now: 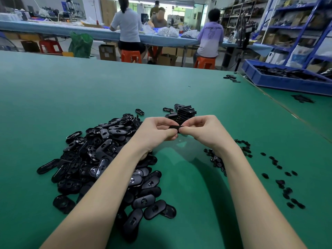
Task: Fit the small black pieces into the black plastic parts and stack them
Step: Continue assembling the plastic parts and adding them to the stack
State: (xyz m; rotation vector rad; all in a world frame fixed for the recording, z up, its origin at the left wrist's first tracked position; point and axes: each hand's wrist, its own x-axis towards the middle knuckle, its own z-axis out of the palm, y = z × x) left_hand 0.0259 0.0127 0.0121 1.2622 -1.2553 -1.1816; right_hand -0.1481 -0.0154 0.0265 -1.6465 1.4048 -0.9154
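1. Hands meet above green table (pixel 53 97), forearms converging.
2. Left hand (pixel 154 131) and right hand (pixel 201 130) pinch one flat oval black plastic part (pixel 175 127), fingers curled.
3. Stacked parts (pixel 185 112) just beyond; loose pile (pixel 100 159) left; small black pieces (pixel 280 177) right.

We cannot tell whether a small piece sits in the black plastic part (pixel 174 127) at centre frame, since the curled fingers of the left hand (pixel 156 129) and right hand (pixel 201 129) cover most of it. Our forearms hide parts of the loose pile (pixel 100 159) at lower left and the small black pieces (pixel 215 159) at right. The blue bin (pixel 280 81) at upper right is cut off by the frame's edge.
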